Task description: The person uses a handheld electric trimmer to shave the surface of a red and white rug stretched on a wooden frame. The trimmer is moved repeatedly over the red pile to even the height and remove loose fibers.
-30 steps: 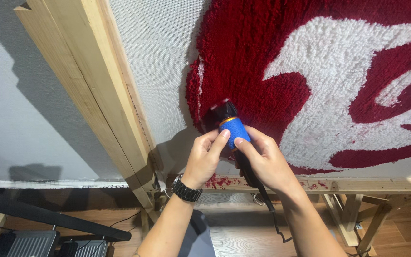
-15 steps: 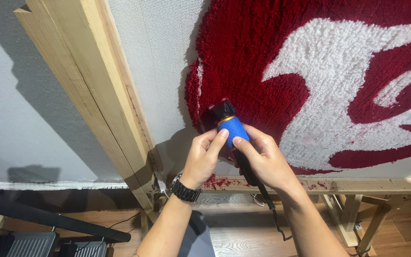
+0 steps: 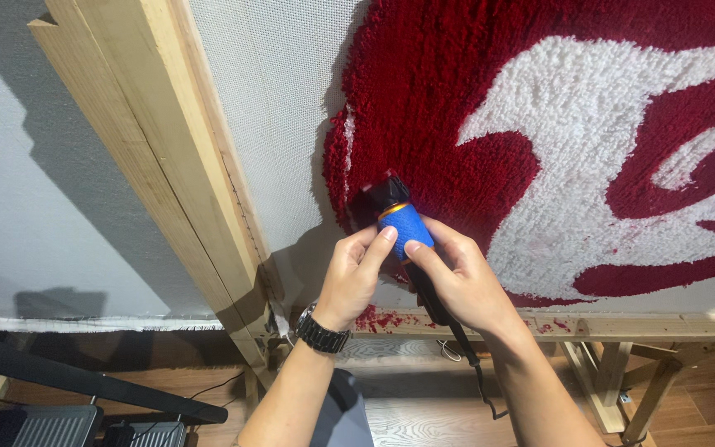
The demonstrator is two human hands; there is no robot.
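Nothing has shifted since a second ago — both hands sit as before. The wooden frame [image 3: 151, 157] carries grey cloth [image 3: 275, 108] with a red-and-white rug [image 3: 589, 132] tufted into it. The blue trimmer [image 3: 403, 228] presses its black head against the rug's red lower-left edge. The right hand [image 3: 461, 281] is wrapped around its handle; the left hand [image 3: 353, 277], black watch [image 3: 322, 334] at the wrist, pinches its blue body.

Trimmer [image 3: 400, 222] lies on rug [image 3: 606, 124] at its left edge, between both hands; frame [image 3: 159, 165] post stands left, rail below.
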